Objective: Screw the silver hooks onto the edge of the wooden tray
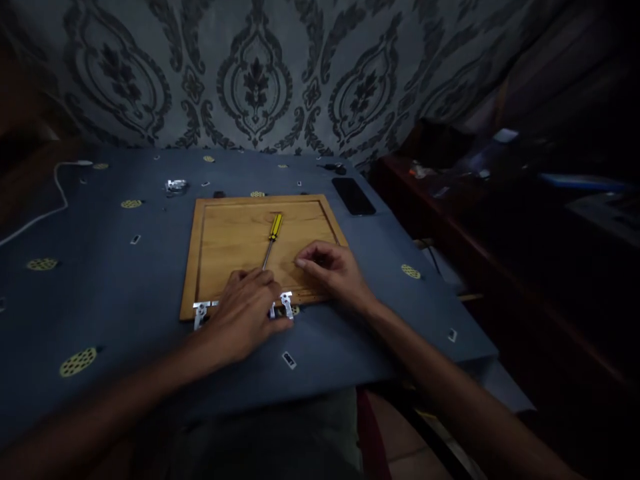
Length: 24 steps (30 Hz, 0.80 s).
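A wooden cabinet door [235, 233] with a grooved border lies flat on the table. My left hand [247, 307] bends over its front edge, fingers on the wood and thumb against a metal hinge [287, 305], which the hand partly hides. Another metal hinge [200, 313] sits at the front left corner. Above the door's right half, my right hand [333, 267] is closed in a pinch; whatever is between its fingertips is too small to make out. A screwdriver [275, 230] with a yellow and black handle lies on the door, its tip close to my left fingers.
A blue patterned cloth covers the table [125, 287]. Beyond the door's right corner is a black phone [353, 196], with keys [336, 168] behind it. Shiny metal parts [175, 186] lie at the back left. A white cable [60, 180] runs along the left side.
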Available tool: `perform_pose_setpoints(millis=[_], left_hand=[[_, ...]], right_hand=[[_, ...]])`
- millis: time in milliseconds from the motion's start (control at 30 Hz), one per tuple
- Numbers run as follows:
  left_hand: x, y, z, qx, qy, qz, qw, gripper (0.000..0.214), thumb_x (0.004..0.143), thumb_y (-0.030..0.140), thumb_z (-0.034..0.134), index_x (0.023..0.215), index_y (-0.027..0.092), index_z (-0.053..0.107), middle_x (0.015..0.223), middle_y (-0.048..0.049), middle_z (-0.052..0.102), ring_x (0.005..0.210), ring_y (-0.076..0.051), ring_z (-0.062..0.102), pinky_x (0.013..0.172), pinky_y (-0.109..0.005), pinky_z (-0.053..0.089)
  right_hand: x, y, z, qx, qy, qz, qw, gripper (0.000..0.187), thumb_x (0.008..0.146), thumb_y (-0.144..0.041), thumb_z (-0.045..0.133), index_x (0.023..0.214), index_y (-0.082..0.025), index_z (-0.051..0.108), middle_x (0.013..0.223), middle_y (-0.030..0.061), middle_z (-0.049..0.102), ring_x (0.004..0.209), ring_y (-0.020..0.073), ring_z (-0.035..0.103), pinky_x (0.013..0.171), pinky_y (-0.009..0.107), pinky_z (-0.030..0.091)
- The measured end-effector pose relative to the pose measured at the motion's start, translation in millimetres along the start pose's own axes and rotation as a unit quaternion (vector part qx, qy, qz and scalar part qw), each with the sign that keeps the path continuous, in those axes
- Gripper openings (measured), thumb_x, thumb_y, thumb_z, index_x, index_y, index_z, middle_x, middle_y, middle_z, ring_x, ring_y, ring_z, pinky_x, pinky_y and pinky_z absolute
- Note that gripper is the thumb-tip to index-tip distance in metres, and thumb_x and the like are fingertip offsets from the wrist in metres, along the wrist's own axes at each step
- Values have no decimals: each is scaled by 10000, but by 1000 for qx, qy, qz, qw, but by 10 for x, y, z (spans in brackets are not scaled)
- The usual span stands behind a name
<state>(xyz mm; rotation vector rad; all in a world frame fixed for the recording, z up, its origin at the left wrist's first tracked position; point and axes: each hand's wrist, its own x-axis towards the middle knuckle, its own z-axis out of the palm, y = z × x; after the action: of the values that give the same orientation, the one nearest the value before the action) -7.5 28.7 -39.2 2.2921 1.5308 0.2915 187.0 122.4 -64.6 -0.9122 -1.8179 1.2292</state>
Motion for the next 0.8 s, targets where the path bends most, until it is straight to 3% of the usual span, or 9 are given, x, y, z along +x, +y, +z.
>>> perform_pose_setpoints(millis=[267, 500, 633, 800], left_hand=[[23, 44, -47, -3, -26, -20, 999, 312, 868, 371, 828, 1086, 192, 695, 1085, -40, 682, 1095, -265, 614, 967, -425, 423], [45, 59, -49, -5, -35, -28, 999, 353, 866, 392, 827, 1126, 195, 694, 1083, -37, 682, 1098, -277, 608, 979, -449, 424], [57, 63, -47, -7, -54, -41, 998, 355, 872, 399, 822, 1114, 172, 697, 1112, -50, 681, 1131, -285, 608, 1000, -464, 422], [37, 41, -15, -30, -39, -22, 999, 424, 886, 376, 813, 1229, 186, 652, 1232, -58, 673, 1191, -285, 600, 1022, -470, 416]], right_hand=[[-280, 69, 2, 0, -46, 4, 999, 233, 896, -417, 750, 859, -187, 744, 796, 23, 741, 734, 153, 675, 694, 280, 555], [-337, 125, 17, -135, -53, -163, 976, 98, 967, -221, 694, 1045, -200, 750, 966, 38, 808, 844, 156, 762, 781, 273, 623], [-353, 134, 56, -200, -47, -251, 946, 247, 975, -160, 678, 1213, -223, 706, 1001, 28, 810, 878, 152, 774, 806, 270, 643], [-366, 111, 56, -248, -59, -264, 930, 463, 990, -124, 645, 1432, -253, 588, 1011, 19, 801, 862, 145, 771, 781, 280, 658]])
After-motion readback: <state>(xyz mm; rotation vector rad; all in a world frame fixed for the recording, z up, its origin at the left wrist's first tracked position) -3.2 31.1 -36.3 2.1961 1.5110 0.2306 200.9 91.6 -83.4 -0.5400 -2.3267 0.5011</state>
